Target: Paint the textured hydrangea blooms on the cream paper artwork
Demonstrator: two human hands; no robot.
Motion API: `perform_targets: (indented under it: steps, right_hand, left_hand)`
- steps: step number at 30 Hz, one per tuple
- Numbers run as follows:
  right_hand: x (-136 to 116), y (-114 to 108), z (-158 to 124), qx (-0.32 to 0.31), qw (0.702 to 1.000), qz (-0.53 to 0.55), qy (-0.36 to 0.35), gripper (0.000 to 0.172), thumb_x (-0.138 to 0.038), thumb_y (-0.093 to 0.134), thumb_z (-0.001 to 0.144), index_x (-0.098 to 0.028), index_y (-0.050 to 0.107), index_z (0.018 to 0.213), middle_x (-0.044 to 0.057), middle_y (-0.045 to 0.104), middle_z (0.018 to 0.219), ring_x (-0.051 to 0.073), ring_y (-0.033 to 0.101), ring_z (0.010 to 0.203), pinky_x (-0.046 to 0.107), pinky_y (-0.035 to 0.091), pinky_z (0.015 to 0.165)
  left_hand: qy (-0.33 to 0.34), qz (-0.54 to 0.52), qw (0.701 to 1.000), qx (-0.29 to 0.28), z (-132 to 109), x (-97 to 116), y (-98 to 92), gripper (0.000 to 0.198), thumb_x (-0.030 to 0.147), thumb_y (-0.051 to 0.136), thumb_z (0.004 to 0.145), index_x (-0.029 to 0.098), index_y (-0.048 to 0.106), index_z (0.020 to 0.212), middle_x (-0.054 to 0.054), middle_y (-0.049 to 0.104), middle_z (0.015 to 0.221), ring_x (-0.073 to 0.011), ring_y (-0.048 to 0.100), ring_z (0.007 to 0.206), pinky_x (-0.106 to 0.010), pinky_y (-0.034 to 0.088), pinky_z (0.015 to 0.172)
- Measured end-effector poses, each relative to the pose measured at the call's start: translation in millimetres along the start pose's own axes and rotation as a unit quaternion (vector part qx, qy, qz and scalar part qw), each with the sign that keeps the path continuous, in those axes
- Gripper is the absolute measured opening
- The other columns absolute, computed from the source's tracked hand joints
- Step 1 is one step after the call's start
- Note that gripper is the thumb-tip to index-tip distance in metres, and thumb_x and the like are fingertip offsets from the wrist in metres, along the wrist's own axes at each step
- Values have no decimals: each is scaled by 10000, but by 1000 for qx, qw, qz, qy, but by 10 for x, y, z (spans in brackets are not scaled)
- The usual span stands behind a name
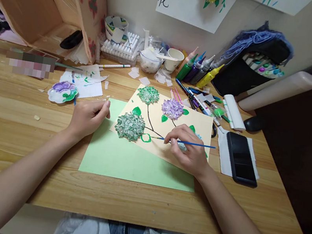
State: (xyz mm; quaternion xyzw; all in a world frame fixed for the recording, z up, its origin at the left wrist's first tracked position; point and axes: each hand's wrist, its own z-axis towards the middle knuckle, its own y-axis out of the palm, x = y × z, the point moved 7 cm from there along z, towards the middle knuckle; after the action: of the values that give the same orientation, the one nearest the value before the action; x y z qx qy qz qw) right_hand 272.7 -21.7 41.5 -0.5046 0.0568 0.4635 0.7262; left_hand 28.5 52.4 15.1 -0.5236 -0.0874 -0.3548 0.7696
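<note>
My right hand (189, 148) pinches a thin blue paintbrush (199, 144). Its tip touches a green leaf outline (145, 138) on a cream paper (199, 122). That paper carries a green paper flower (129, 126), a second green one (148, 94) and a purple one (172, 108), all on black stems. The cream paper lies on a light green sheet (127, 160). My left hand (89, 117) rests loosely curled at the green sheet's upper left corner, fingers closed on something I cannot make out.
A flower-shaped palette (63, 92) with purple and green paint sits to the left. Paint bottles (199, 70), markers (197, 100), a cup (174, 59), a marker tray (122, 47) and a tape roll (116, 28) line the back. A black phone (241, 157) lies to the right, and a wooden shelf (43, 2) stands at the back left.
</note>
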Motion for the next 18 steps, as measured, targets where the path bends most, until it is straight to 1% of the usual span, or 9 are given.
perform_targets:
  steps: [4, 6, 8, 10, 12, 14, 16, 17, 18]
  right_hand:
    - [-14, 25, -7, -13, 1000, 1, -10, 164, -101, 462, 818, -215, 564, 759, 21, 592, 676, 166, 544, 683, 309, 458, 616]
    - [-40, 1, -19, 0, 1000, 8, -20, 174, -95, 457, 815, -220, 565, 763, 19, 592, 668, 172, 539, 683, 318, 461, 617]
    - [-73, -66, -21, 28, 999, 11, -23, 180, -98, 452, 828, -226, 576, 805, 26, 610, 696, 185, 543, 717, 337, 470, 645]
    - [-107, -152, 12, 45, 999, 13, -12, 184, -115, 447, 853, -234, 587, 869, 41, 635, 766, 203, 558, 783, 364, 477, 700]
    - [-151, -228, 114, 35, 999, 17, 4, 188, -149, 438, 885, -244, 593, 932, 52, 653, 853, 218, 573, 864, 394, 470, 772]
    - [-226, -266, 300, 2, 1000, 23, 11, 195, -198, 422, 915, -252, 601, 974, 59, 661, 922, 226, 582, 919, 410, 456, 818]
    - [-329, -230, 561, -46, 999, 20, 9, 220, -238, 404, 935, -259, 610, 1010, 58, 669, 967, 224, 592, 930, 407, 452, 817]
    - [-405, -185, 711, -64, 998, 15, -8, 225, -246, 404, 938, -266, 616, 1010, 53, 674, 964, 218, 600, 910, 398, 455, 798]
    - [-492, -98, 862, -93, 995, 15, -32, 227, -247, 407, 937, -269, 624, 1002, 50, 677, 948, 208, 605, 878, 380, 463, 760]
  left_hand:
    - [0, -1, 1000, 0, 2, 4, 2, 421, 329, 424, 891, 218, 578, 515, 31, 527, 436, -101, 491, 427, -261, 339, 500]
    - [-1, 0, 1000, 3, 10, -12, -27, 423, 336, 421, 892, 219, 576, 516, 25, 552, 455, -108, 519, 453, -265, 349, 510]
    - [0, 3, 1000, 23, 27, -41, -116, 423, 333, 424, 891, 214, 573, 513, 20, 563, 470, -109, 539, 478, -266, 355, 520]
    - [-9, 8, 998, 66, 48, -104, -282, 429, 333, 425, 897, 206, 578, 517, 21, 524, 453, -101, 517, 473, -268, 346, 520]
    - [-43, 7, 990, 137, 60, -221, -526, 447, 354, 420, 907, 192, 594, 529, 28, 467, 432, -87, 462, 449, -268, 325, 508]
    - [-86, -1, 973, 214, 48, -376, -797, 479, 387, 398, 921, 170, 620, 555, 33, 445, 442, -71, 438, 462, -259, 319, 522]
    - [-136, 5, 947, 290, 2, -561, -1066, 509, 411, 370, 927, 159, 629, 569, 32, 460, 463, -72, 451, 488, -260, 324, 541]
    - [-168, 24, 936, 307, -22, -668, -1171, 515, 413, 347, 930, 162, 628, 579, 26, 479, 477, -84, 469, 505, -266, 329, 551]
    - [-202, 49, 930, 303, -39, -784, -1247, 516, 401, 316, 934, 168, 622, 590, 16, 505, 492, -105, 491, 524, -277, 334, 558]
